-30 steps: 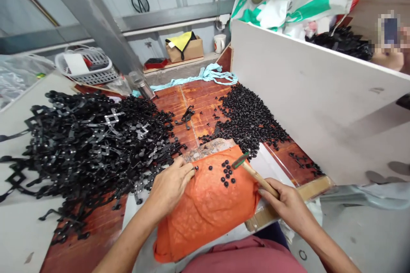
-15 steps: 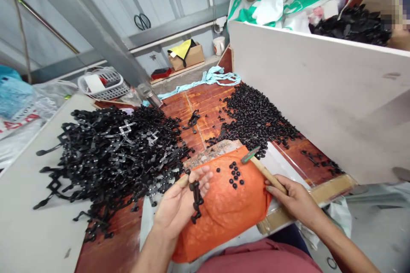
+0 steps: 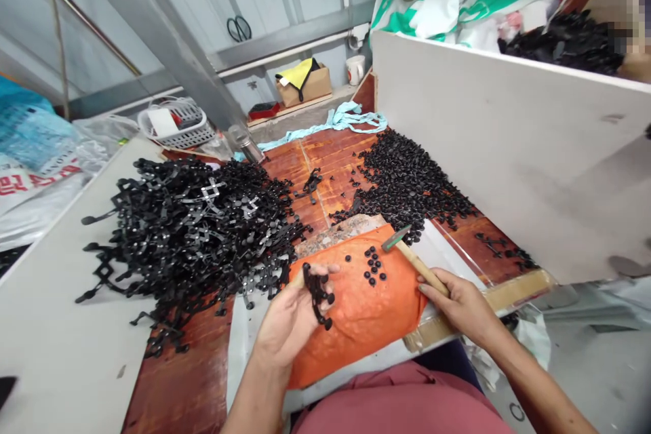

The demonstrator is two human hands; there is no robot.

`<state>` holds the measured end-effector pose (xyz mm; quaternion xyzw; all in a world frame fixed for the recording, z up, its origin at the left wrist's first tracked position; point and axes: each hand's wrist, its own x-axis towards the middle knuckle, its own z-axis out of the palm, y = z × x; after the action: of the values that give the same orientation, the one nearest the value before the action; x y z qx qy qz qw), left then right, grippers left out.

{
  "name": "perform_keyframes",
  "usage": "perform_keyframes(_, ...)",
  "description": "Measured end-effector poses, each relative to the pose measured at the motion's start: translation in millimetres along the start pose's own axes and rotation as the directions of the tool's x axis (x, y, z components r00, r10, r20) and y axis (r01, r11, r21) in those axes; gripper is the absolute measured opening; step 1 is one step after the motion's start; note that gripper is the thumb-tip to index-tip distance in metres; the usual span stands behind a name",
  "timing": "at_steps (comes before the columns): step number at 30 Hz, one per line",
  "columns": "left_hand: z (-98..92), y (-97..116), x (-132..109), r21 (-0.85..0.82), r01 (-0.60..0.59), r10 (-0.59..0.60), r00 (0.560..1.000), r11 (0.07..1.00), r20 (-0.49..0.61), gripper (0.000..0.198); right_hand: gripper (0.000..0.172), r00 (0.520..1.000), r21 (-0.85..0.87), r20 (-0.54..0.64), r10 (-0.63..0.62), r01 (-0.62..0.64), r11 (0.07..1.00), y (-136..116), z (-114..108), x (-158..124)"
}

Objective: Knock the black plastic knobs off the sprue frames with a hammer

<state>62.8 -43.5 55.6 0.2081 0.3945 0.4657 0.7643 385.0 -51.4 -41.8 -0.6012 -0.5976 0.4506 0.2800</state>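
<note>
My left hand (image 3: 287, 325) is turned palm up and holds a black folding scissor-link piece (image 3: 319, 295) with round ends, hanging across the fingers. The wooden handle of a small hammer (image 3: 424, 271) is in my right hand (image 3: 458, 305); its green and grey head points up and left. Between the hands, an orange cloth pad (image 3: 350, 325) covers a block. On it lie several small round black caps (image 3: 373, 264), in a cluster under the hammer head, with one cap apart to the left.
A large heap of black linkages (image 3: 198, 230) rises at the left. Small black caps form a pile (image 3: 414, 180) at the back right, beside a white board (image 3: 498, 149). A basket (image 3: 175, 123) and a glass bottle (image 3: 245, 144) stand at the back. Another person's arm shows far right.
The linkage in my left hand has turned, its lower end swinging right. The right hand still holds the hammer. My view has shifted slightly left.
</note>
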Motion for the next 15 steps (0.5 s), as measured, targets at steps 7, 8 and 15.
perform_keyframes(7, -9.4, 8, 11, 0.866, -0.272, 0.358, 0.926, 0.419, 0.118, 0.028, 0.032, 0.999, -0.045, -0.04, -0.033, 0.031, 0.998, -3, 2, -2)
perform_keyframes(8, -11.4, 10, 19, 0.925, -0.29, 0.399, 0.9, 0.243, 0.177, 0.029, 0.032, 0.999, -0.051, -0.041, -0.032, 0.03, 0.998, -3, 2, -2)
perform_keyframes(15, -29.8, 4, 63, 0.908, -0.302, 0.314, 0.866, -0.292, 0.389, 0.025, 0.029, 0.999, -0.123, -0.047, -0.017, 0.011, 0.992, -5, 4, -5)
